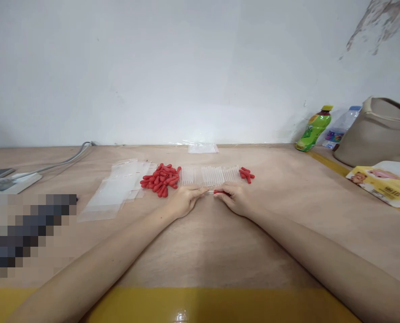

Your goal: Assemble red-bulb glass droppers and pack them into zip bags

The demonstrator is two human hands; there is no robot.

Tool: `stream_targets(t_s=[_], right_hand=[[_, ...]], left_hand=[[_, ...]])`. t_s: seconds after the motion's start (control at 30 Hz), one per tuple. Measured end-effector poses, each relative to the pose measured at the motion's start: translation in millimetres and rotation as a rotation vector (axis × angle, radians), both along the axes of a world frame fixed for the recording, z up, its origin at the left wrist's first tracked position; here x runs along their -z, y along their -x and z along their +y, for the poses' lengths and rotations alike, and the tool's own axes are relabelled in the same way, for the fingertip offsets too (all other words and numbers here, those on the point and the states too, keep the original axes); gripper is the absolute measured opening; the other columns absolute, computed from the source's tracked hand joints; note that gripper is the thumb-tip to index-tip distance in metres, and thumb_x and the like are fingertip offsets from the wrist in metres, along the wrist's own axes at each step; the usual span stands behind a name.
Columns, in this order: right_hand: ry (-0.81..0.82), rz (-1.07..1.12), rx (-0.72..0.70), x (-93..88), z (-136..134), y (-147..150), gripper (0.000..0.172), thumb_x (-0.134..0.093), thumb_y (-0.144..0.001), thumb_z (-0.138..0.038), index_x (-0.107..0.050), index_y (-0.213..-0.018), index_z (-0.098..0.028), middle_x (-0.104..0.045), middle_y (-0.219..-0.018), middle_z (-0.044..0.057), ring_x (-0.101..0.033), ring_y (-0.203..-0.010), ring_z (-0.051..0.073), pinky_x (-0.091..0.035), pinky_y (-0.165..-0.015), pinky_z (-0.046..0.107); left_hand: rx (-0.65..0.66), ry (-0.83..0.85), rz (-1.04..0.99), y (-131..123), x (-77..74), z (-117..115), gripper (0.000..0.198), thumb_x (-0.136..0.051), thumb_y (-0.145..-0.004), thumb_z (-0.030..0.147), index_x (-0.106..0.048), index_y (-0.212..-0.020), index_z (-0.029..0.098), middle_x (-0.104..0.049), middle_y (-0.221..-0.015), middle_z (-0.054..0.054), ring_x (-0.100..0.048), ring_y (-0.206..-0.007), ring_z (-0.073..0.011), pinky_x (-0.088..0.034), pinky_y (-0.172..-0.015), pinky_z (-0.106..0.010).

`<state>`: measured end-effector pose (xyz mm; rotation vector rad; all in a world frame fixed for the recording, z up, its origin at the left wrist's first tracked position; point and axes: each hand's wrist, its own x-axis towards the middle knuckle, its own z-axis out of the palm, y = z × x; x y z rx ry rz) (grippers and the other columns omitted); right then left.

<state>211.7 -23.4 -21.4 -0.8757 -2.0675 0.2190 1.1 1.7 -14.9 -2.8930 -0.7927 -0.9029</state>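
My left hand (185, 199) and my right hand (235, 197) rest on the table, fingertips pinched toward each other just in front of a row of clear plastic tubes (209, 176). Between them they hold one clear tube (210, 191) lying sideways, and my right hand's fingers pinch a red cap (217, 191) at its end. A pile of red caps (160, 178) lies left of the tube row. A few more red caps (247, 174) lie at its right end.
Clear zip bags (117, 190) are spread to the left, another clear bag (202, 148) lies by the wall. A green bottle (313, 128), a water bottle (341, 128), a beige bag (378, 132) and a printed packet (381, 181) stand at the right. A grey cable (65, 160) runs at left.
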Motion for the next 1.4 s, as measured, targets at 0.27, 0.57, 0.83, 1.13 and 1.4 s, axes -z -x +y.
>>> stream_targets(t_s=[0.27,0.57,0.83,1.13,1.4], right_hand=[[-0.121,-0.100,-0.005,-0.1,-1.0,0.7,0.015,-0.048,-0.083,-0.017,-0.062,-0.087,-0.017,-0.061,-0.075,0.005,-0.056,-0.069,0.014,-0.046,-0.063,0.026],[0.050,0.099,0.073,-1.7,1.7,0.4,0.013,-0.061,-0.076,-0.026,-0.065,-0.084,-0.017,-0.065,-0.077,0.004,-0.059,-0.069,0.014,-0.046,-0.063,0.026],[0.091,-0.019,-0.002,-4.7,-0.8,-0.3,0.013,-0.055,-0.080,-0.024,-0.066,-0.084,-0.018,-0.065,-0.076,0.003,-0.058,-0.069,0.014,-0.045,-0.065,0.026],[0.028,-0.090,-0.032,-5.0,-2.1,1.7,0.011,-0.055,-0.079,-0.023,-0.064,-0.083,-0.018,-0.063,-0.074,0.004,-0.057,-0.073,0.015,-0.045,-0.067,0.027],[-0.037,-0.137,-0.032,-5.8,-3.1,4.8,0.012,-0.054,-0.080,-0.022,-0.063,-0.082,-0.015,-0.062,-0.072,0.006,-0.055,-0.069,0.015,-0.044,-0.064,0.027]], left_hand=[[-0.040,-0.234,0.103,1.1,-0.5,-4.3,0.033,-0.035,-0.087,0.011,-0.058,-0.110,0.017,-0.064,-0.081,-0.006,-0.056,-0.072,-0.0164,-0.048,-0.061,-0.027],[-0.100,-0.218,-0.125,0.1,0.1,-6.5,0.021,-0.046,-0.086,0.023,-0.063,-0.095,0.014,-0.064,-0.082,-0.007,-0.058,-0.074,-0.0155,-0.048,-0.068,-0.027],[-0.125,-0.113,-0.079,5.9,2.5,-6.7,0.023,-0.047,-0.086,0.028,-0.064,-0.097,0.016,-0.063,-0.074,-0.004,-0.058,-0.063,-0.0121,-0.044,-0.055,-0.021],[-0.001,-0.145,-0.103,4.9,1.3,-7.1,0.021,-0.048,-0.086,0.024,-0.064,-0.096,0.015,-0.062,-0.074,-0.004,-0.056,-0.060,-0.0107,-0.044,-0.053,-0.020],[0.017,-0.112,-0.099,1.4,3.5,-5.2,0.023,-0.047,-0.086,0.025,-0.064,-0.099,0.015,-0.064,-0.079,-0.005,-0.059,-0.068,-0.0124,-0.047,-0.060,-0.022]])
